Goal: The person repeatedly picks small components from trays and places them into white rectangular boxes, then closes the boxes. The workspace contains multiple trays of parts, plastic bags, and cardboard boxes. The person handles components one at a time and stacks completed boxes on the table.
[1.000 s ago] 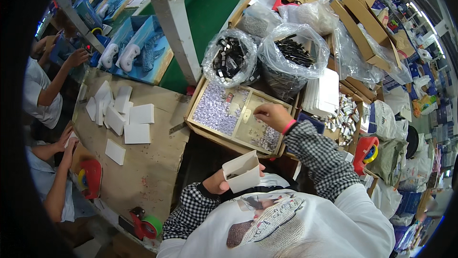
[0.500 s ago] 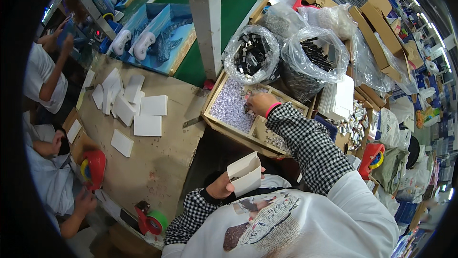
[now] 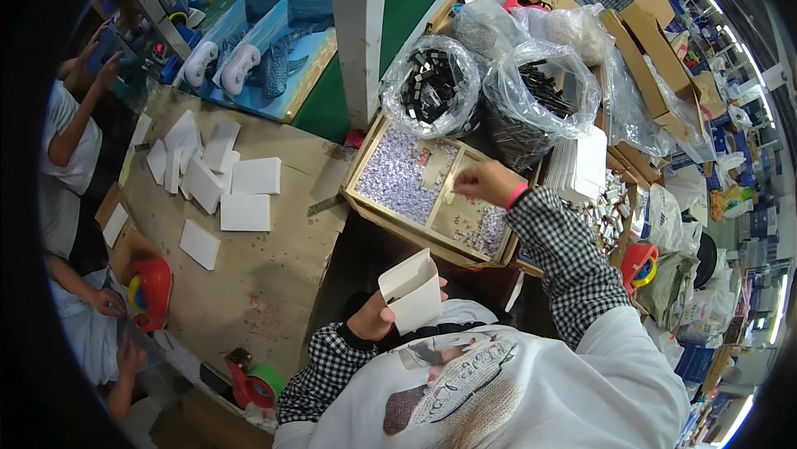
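In my left hand (image 3: 371,319) is a small white carton (image 3: 417,304), tilted in front of my chest with its top end uncovered. Something dark shows inside it, too little to name. Over the divider and right compartment of a shallow wooden tray (image 3: 384,215) hovers my right hand (image 3: 491,184). Its fingers are pinched together; what is between them, if anything, I cannot make out. Many tiny pale lilac pieces (image 3: 390,175) fill the tray's left compartment, with a bare patch at its upper right. More tiny pieces (image 3: 483,233) lie in the right compartment.
Behind the tray stand clear bags of black parts (image 3: 433,88) and dark thin parts (image 3: 548,88). White cartons (image 3: 245,212) lie on the brown table at left, near blue display boxes (image 3: 278,59). A grey post (image 3: 357,42) rises mid-table. Co-workers' hands (image 3: 106,301) are at far left.
My right hand has moved right, from the left compartment to over the divider and right compartment, uncovering a bare patch. My left hand still holds the carton. The whole view has shifted slightly.
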`<control>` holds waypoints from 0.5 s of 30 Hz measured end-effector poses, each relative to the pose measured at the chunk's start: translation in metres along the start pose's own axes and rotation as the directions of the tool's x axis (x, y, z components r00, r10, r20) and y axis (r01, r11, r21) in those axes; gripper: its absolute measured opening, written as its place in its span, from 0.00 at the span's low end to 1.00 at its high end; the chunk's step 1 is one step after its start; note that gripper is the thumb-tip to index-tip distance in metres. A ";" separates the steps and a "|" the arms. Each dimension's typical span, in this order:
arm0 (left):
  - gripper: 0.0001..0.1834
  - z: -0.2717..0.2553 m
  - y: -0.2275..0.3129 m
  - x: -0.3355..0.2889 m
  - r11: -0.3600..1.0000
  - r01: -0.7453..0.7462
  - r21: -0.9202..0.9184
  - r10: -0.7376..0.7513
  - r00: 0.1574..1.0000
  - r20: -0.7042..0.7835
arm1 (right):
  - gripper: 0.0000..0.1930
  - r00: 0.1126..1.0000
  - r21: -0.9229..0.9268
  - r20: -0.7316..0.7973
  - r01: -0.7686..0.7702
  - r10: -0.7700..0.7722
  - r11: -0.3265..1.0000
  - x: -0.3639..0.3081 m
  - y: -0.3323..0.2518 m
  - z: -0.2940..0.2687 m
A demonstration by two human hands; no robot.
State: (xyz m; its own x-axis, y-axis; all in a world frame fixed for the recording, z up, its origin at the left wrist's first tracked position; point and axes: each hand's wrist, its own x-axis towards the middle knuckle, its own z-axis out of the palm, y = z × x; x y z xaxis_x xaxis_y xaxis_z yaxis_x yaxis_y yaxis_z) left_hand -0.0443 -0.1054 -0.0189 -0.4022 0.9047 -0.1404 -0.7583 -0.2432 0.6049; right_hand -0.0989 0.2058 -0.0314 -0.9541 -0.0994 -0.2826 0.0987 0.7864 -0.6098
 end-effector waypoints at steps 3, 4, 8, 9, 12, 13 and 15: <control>0.59 0.001 -0.003 0.002 1.000 -0.016 0.015 0.016 1.000 -0.016 | 0.09 0.993 -0.164 0.104 -0.045 0.063 0.985 -0.028 0.012 0.017; 0.58 0.002 -0.003 0.004 1.000 -0.014 0.025 0.015 1.000 -0.024 | 0.09 0.995 -0.184 0.090 -0.013 0.030 0.983 -0.033 0.016 0.024; 0.58 0.005 -0.006 0.010 0.998 -0.010 0.067 0.011 1.000 -0.018 | 0.10 0.993 -0.227 0.110 -0.019 0.045 0.974 -0.034 0.028 0.051; 0.58 0.006 -0.006 0.011 0.998 -0.005 0.068 0.007 1.000 -0.025 | 0.10 0.994 -0.225 0.103 0.002 0.021 0.974 -0.034 0.029 0.054; 0.58 0.007 -0.010 0.017 0.992 -0.005 0.122 0.014 0.998 -0.069 | 0.09 0.998 -0.238 0.056 -0.028 0.043 0.971 -0.038 0.021 0.047; 0.57 0.007 -0.011 0.019 0.989 -0.007 0.147 0.020 0.996 -0.087 | 0.09 0.999 -0.107 -0.035 0.007 -0.011 0.994 -0.044 0.015 0.040; 0.57 0.007 -0.013 0.025 0.981 0.016 0.193 0.008 0.992 -0.123 | 0.08 0.988 0.125 -0.150 -0.004 0.023 0.992 -0.062 -0.002 0.018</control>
State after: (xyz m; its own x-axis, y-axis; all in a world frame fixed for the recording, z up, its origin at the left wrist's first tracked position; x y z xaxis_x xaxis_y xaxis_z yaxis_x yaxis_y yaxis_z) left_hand -0.0410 -0.0775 -0.0248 -0.4679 0.8530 -0.2313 -0.6518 -0.1563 0.7421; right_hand -0.0352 0.1997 -0.0259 -0.9832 0.0112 -0.1822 0.1371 0.7041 -0.6967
